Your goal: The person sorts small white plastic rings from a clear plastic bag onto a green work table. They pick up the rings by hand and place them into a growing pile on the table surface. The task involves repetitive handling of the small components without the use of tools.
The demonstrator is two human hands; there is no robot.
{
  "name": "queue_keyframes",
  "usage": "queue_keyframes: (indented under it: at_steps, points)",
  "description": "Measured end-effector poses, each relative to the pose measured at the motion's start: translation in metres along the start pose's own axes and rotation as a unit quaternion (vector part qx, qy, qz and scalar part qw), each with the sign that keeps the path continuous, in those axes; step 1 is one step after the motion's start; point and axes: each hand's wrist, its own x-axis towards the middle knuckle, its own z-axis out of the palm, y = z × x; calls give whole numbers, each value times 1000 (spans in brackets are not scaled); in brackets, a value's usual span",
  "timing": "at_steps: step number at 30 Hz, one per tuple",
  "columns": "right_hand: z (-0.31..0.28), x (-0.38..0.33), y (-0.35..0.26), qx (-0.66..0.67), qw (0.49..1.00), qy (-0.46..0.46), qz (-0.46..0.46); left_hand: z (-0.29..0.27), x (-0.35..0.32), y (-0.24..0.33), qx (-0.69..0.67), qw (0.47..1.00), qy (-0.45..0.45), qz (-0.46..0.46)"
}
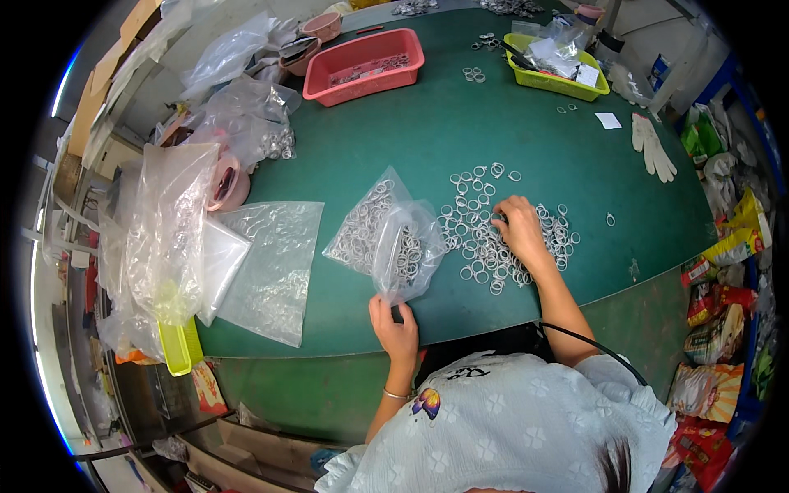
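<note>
My left hand [394,322] grips the lower edge of a clear plastic bag [407,251] that holds several metal rings and stands open on the green table [427,135]. A second clear bag full of rings [359,226] lies just left of it. My right hand [519,232] rests on a loose pile of silver rings [485,238] spread on the table, fingers curled onto the rings. Whether it holds any ring is hidden under the fingers.
A pink tray [366,64] and a yellow-green tray [555,70] stand at the far side. Empty clear bags [271,267] lie at the left with a heap of plastic and a tape roll [228,182]. A white glove [653,146] lies at the right.
</note>
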Motion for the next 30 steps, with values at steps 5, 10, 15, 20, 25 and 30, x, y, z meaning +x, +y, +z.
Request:
queue_keyframes:
  at_steps: [5,10,15,20,25,30]
  points:
    - [-18,3,-1,-57,995,-71,43,0,0,1,4,1000,-2,-5]
    - [-24,6,-6,62,992,-82,68,0,-2,-3,7,1000,-5,-2]
    - [-12,13,-13,156,982,-75,74,0,-2,-1,4,1000,-5,-5]
    - [2,11,-15,-36,999,-28,-8,1,-1,-2,13,1000,-1,1]
    - [0,13,-10,118,989,-73,56,1,-1,-3,18,1000,-1,0]
    - [-11,16,-16,290,946,-18,143,0,0,2,12,1000,0,-11]
